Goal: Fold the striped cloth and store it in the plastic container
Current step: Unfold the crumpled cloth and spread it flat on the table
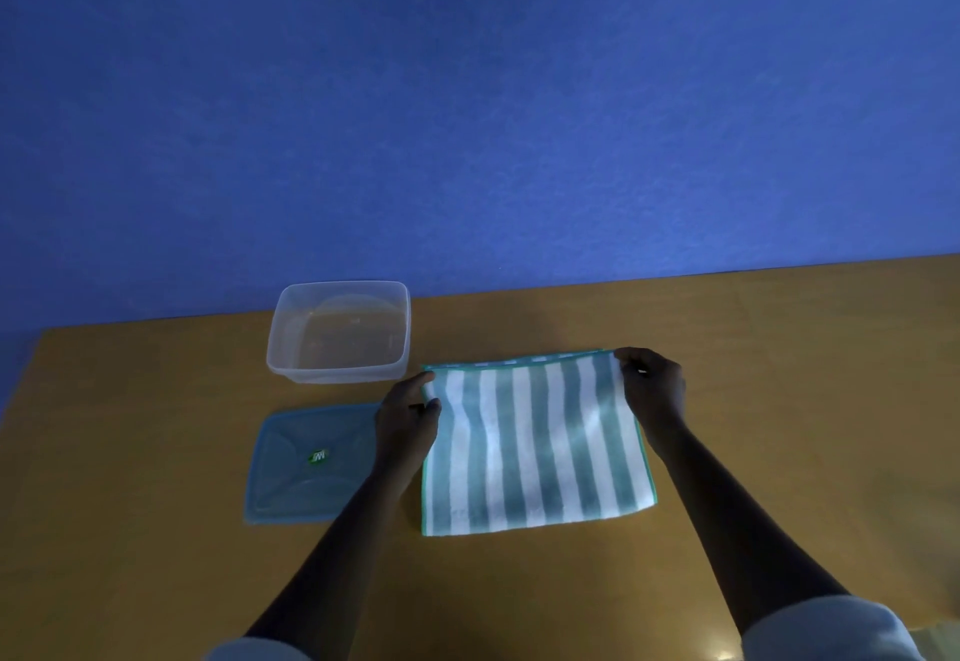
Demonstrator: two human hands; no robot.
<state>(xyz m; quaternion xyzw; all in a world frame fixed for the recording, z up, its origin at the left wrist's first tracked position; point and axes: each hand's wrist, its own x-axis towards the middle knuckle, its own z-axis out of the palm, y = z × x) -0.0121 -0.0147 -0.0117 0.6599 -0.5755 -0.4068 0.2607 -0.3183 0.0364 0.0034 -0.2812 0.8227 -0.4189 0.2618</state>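
Note:
A teal-and-white striped cloth (535, 447) lies on the wooden table, folded over once, its upper layer nearly lined up with the far edge below. My left hand (408, 413) pinches the top layer's far left corner. My right hand (652, 387) pinches the far right corner. The clear plastic container (340, 330) stands open and empty to the left of the cloth, near the table's back edge.
The container's bluish lid (311, 463) lies flat on the table (779, 374) in front of the container, just left of my left forearm. A blue wall rises right behind the table's back edge.

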